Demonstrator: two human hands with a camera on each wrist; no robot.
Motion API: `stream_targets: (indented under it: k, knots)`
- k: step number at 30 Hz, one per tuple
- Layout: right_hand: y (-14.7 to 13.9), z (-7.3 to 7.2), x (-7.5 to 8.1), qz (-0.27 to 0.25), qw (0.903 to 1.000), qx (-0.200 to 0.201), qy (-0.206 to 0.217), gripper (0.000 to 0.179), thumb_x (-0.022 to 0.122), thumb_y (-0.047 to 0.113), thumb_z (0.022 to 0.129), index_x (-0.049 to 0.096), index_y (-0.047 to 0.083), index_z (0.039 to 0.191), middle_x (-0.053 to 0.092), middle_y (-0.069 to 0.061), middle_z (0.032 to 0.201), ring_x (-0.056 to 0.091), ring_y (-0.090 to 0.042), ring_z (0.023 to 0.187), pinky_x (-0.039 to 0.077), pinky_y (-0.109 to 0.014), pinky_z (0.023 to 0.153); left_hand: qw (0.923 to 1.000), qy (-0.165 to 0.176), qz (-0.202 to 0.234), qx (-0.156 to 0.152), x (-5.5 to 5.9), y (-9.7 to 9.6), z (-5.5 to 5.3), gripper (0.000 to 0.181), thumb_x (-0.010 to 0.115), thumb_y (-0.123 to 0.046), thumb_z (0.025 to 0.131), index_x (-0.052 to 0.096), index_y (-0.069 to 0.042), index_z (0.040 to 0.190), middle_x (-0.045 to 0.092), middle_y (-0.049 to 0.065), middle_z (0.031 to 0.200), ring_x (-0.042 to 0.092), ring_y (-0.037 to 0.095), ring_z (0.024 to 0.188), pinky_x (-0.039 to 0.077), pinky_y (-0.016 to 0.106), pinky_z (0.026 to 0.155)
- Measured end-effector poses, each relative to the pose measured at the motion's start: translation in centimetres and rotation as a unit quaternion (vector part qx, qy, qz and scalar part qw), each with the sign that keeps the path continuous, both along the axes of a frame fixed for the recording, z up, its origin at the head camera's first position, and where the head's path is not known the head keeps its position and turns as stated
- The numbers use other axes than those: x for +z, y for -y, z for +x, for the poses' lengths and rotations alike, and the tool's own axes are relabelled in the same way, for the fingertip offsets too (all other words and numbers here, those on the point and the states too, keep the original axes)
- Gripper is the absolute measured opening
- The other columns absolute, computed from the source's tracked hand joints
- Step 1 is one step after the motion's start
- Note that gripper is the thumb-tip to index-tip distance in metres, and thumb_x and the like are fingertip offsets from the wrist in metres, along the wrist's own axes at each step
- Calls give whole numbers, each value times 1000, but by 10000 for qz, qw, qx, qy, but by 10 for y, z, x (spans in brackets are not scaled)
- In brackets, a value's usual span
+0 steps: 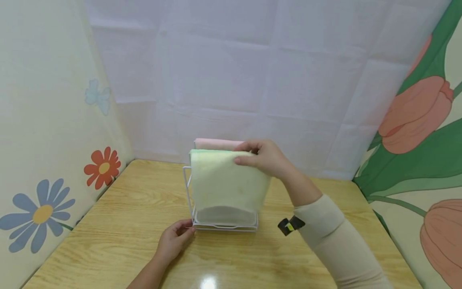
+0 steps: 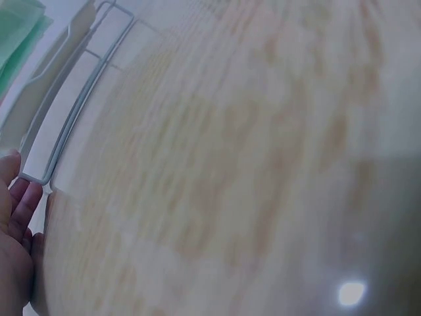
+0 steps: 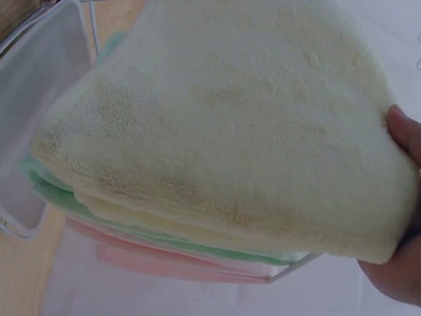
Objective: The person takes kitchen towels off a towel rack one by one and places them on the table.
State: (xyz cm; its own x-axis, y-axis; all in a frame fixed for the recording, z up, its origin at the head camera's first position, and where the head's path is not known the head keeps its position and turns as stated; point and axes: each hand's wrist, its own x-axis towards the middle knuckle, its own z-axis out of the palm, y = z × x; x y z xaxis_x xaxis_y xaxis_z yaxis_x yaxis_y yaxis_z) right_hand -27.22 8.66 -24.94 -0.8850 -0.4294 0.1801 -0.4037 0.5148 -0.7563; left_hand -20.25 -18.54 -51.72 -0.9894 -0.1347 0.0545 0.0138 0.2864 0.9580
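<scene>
A white wire rack point(image 1: 188, 192) stands on the table with folded cloths upright in it. My right hand point(image 1: 265, 158) pinches the top right corner of a pale yellow folded towel point(image 1: 225, 180), thumb in front and fingers behind. The right wrist view shows the fuzzy yellow towel point(image 3: 230, 131) up close. Behind it are a green towel point(image 3: 56, 194) and a pink towel point(image 1: 218, 143), mostly hidden. Below the yellow towel, a pale rounded panel point(image 1: 225, 216) shows at the rack's front. My left hand point(image 1: 175, 240) holds the rack's front left corner between thumb and fingers point(image 2: 26, 204).
The rack stands on a wood-grain table point(image 1: 144, 200). Behind it hangs a creased white cloth point(image 1: 223, 76). Flower-printed walls flank the table, with a blue flower point(image 1: 42, 214) on the left and pink tulips point(image 1: 416, 114) on the right.
</scene>
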Motion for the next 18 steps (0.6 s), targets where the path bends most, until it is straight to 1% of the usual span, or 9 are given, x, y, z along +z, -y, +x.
stream_targets:
  k: [3, 11, 18]
  knots:
    - [-1, 0, 6, -150, 9999, -13, 41, 30, 78, 25, 85, 72, 12, 110, 69, -4, 95, 52, -12, 71, 46, -23, 58, 10000, -14, -61, 13, 0, 0, 0, 29, 71, -8, 88, 66, 4, 114, 71, 17, 109, 62, -3, 80, 53, 14, 74]
    - [-2, 2, 22, -461, 9989, -25, 93, 24, 77, 24, 86, 68, 10, 103, 65, -3, 89, 56, -14, 72, 49, -25, 58, 10000, -29, -87, 5, 0, 1, 0, 28, 72, -7, 88, 67, 4, 112, 71, 18, 109, 62, -2, 80, 53, 15, 73]
    - [-6, 3, 39, -616, 9981, -51, -27, 26, 77, 25, 86, 67, 10, 105, 65, -2, 90, 59, -14, 74, 52, -25, 59, 10000, -37, -89, -1, -1, 1, -1, 28, 71, -7, 88, 66, 4, 113, 71, 17, 109, 62, -3, 80, 54, 15, 73]
